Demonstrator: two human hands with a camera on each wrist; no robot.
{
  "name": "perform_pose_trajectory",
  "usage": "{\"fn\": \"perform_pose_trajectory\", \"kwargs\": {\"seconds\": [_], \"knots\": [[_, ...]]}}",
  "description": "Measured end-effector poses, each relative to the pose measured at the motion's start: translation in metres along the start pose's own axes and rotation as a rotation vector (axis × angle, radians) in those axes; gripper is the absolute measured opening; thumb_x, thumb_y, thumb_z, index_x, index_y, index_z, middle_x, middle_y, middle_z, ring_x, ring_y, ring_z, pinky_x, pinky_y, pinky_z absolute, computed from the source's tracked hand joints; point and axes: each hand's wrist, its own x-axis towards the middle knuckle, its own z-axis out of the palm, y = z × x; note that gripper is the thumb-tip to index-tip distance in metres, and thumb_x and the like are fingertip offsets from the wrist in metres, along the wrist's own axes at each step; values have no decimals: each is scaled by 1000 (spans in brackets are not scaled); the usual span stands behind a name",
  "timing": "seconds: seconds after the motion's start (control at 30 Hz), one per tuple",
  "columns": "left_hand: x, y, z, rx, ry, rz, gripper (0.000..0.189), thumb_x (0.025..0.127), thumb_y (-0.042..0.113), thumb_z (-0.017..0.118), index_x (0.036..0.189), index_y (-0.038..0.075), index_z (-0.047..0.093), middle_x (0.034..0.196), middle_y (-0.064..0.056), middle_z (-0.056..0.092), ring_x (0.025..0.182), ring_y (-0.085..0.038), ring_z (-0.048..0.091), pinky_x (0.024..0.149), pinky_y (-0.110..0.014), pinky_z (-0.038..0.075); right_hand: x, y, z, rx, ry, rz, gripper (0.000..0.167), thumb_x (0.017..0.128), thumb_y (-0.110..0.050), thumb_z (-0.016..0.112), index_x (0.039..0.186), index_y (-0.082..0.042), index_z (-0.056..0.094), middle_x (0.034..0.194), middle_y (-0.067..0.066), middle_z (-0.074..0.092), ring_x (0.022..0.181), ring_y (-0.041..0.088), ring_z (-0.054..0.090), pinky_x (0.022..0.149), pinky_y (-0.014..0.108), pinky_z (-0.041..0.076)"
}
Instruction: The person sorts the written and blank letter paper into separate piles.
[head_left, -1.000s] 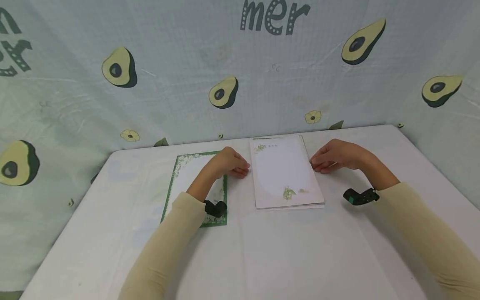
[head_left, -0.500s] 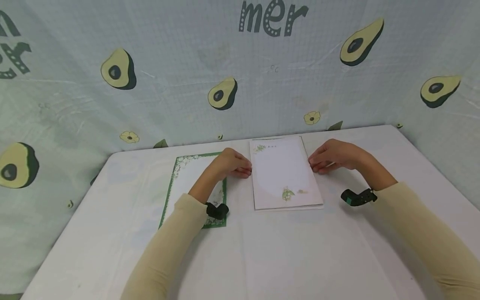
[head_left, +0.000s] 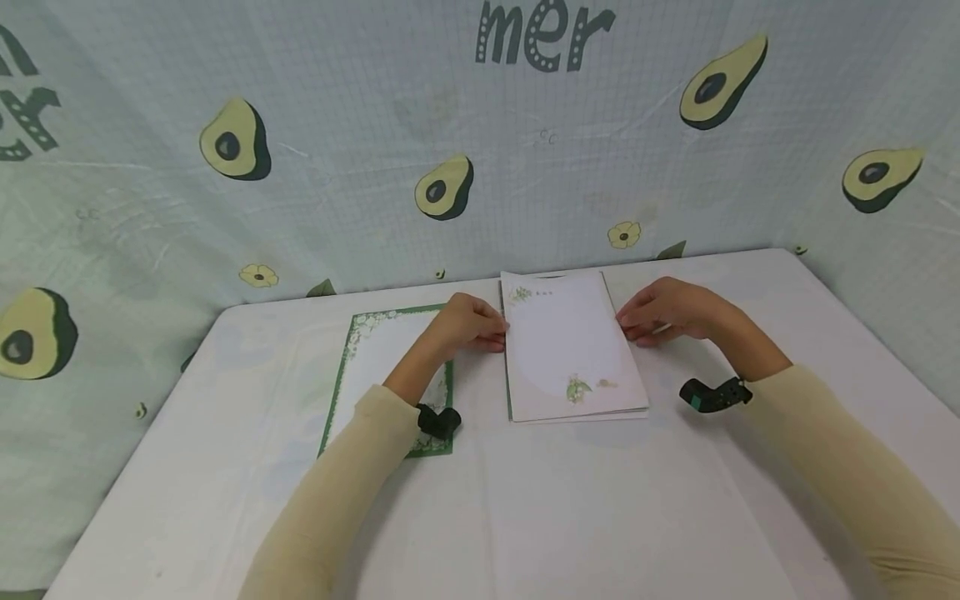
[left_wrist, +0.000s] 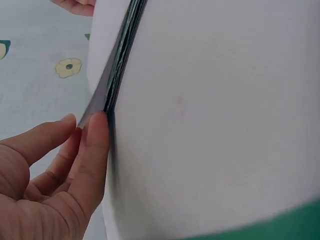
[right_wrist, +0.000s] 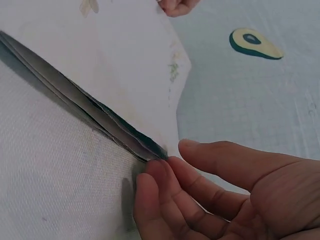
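Note:
A stack of pale pink decorated paper [head_left: 573, 350] lies on the white table, with green leaf prints on its top sheet. My left hand [head_left: 471, 323] pinches the left edge of that top sheet [left_wrist: 100, 95], which stands lifted off the darker sheet edges below in the left wrist view. At the opposite side, my right hand [head_left: 666, 312] touches the stack's right edge with its fingertips [right_wrist: 157, 170]; its thumb is apart from the paper. Several sheet edges [right_wrist: 100, 120] fan slightly apart there. Beneath my left forearm lies a green-bordered sheet [head_left: 382, 342], partly hidden by it.
The white table [head_left: 585, 508] stretches in front of the stack and to both sides. A cloth [head_left: 337, 167] printed with avocados hangs behind the table's back edge. Black cameras [head_left: 438, 422] sit at both wrists.
My left hand has shifted slightly right, onto the stack's left edge. The top sheet's left side has risen, baring a dark edge beneath. The right hand has stayed almost still.

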Motion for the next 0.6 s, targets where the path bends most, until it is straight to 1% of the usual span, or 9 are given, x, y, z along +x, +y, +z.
{"fn": "perform_pose_trajectory", "kwargs": {"seconds": [0.13,0.23,0.43,0.53,0.6], "knots": [[6,-1,2,-8,33,-24,10,95,-2,70,103,-7,71,91,-13,70,71,-18,71,79,-33,64,4,2,2,-27,34,-24,38,98,-15,70,124,10,60,99,7,69,85,15,65,80,29,61],[11,-3,3,-18,51,-39,8,94,-2,71,100,-5,71,90,-12,70,69,-16,71,75,-30,64,6,1,5,-63,61,-29,36,97,-16,72,120,8,60,98,7,67,83,14,64,78,27,61],[16,-6,4,-59,66,-56,14,91,-6,72,104,-6,68,93,-13,68,67,-17,71,72,-30,64,9,-2,9,-131,131,-24,31,94,-13,74,114,8,63,86,6,66,72,11,65,68,22,60],[18,-8,5,-77,79,-46,18,90,-10,72,106,-7,66,93,-14,66,67,-18,71,71,-30,65,11,-3,11,-141,166,-21,30,94,-12,74,114,8,62,86,8,65,70,12,65,67,22,60],[17,-9,7,-58,92,-37,18,89,-9,72,106,-7,66,92,-14,66,67,-18,71,71,-30,65,11,-2,12,-145,185,-18,29,94,-11,75,113,6,61,88,9,64,71,12,64,66,22,60]]}}
